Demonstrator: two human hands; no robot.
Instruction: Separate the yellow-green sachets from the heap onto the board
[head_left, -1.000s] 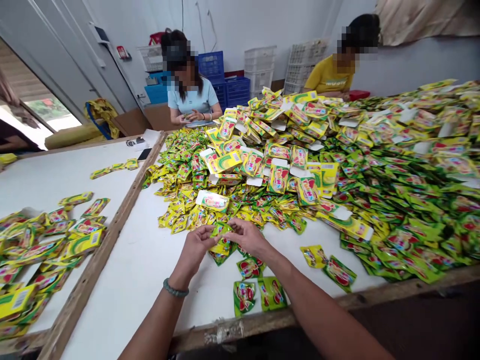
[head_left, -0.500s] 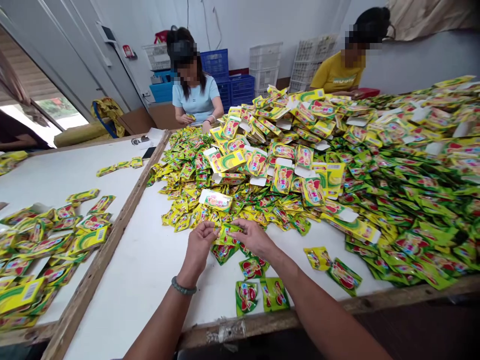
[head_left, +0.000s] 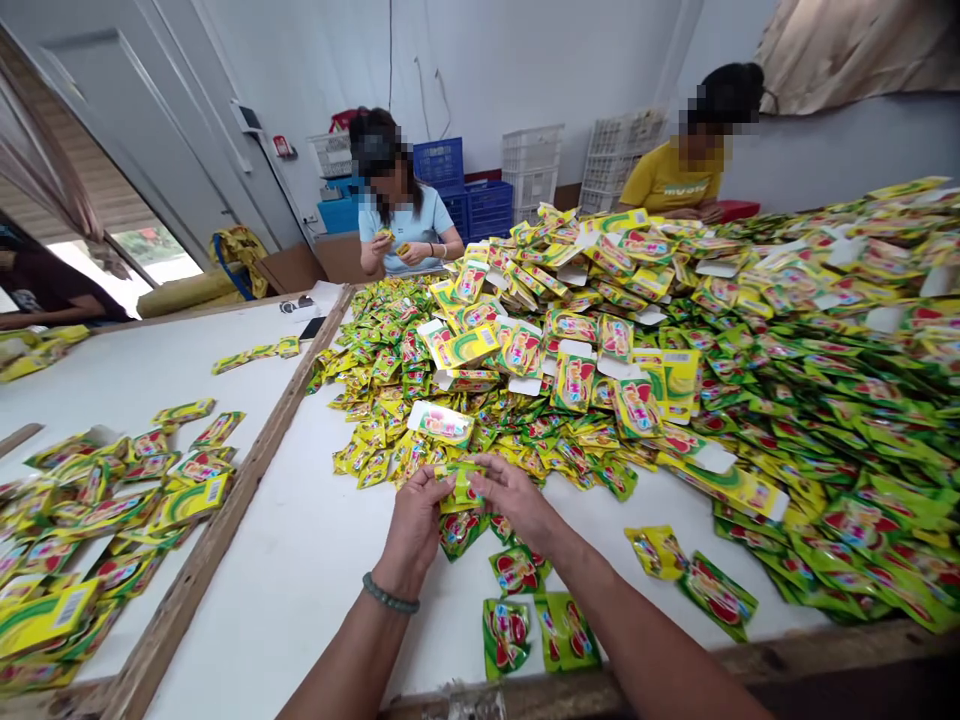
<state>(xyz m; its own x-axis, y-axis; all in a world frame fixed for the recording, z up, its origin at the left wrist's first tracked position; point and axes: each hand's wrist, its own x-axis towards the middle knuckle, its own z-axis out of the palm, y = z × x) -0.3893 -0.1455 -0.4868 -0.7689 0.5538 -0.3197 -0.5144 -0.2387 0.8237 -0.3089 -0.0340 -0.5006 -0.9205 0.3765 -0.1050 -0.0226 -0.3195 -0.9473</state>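
Note:
Between both hands is a small green candy packet [head_left: 459,486], pinched at its two sides. My left hand [head_left: 415,508], with a beaded bracelet on the wrist, grips the left end. On the right end, my right hand [head_left: 517,500] has its thumb and fingers closed. Just beyond my fingers lies a small white-edged carton [head_left: 441,425] on yellow packets. Below the hands, several green packets with red fruit prints rest on the white table, among them a packet [head_left: 506,636] near the front edge. A yellow packet [head_left: 655,552] and a green packet [head_left: 718,594] lie to the right.
A big heap of printed cartons [head_left: 574,380] and packets [head_left: 840,480] spreads across the middle and right. A wooden strip [head_left: 225,500] divides the table, with filled-looking cartons [head_left: 180,500] left of it. Two people sit opposite; another is at far left. Crates [head_left: 487,208] stand behind.
My view has tilted up slightly, so the scene sits lower. Both hands still pinch the green packet. The person in light blue has raised their hands, with small yellow items in them.

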